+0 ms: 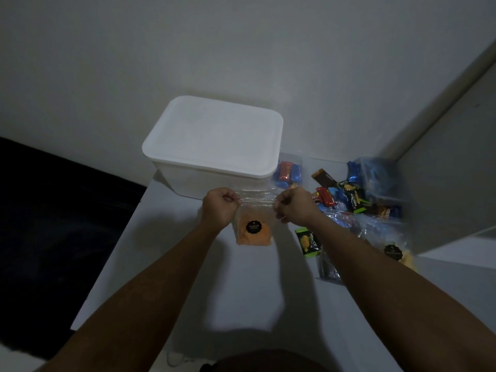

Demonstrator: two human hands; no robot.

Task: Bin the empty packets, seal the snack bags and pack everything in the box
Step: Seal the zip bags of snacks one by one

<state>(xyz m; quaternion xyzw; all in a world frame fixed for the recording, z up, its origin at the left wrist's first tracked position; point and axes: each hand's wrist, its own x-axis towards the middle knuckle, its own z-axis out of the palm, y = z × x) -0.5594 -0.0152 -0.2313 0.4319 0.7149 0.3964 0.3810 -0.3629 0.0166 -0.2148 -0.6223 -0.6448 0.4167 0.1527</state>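
Both hands, left hand (pixel 218 208) and right hand (pixel 295 206), pinching the zip strip of a clear snack bag of orange crisps (pixel 253 232), fingers clenched on it. Could easily seal crooked, or trap air.
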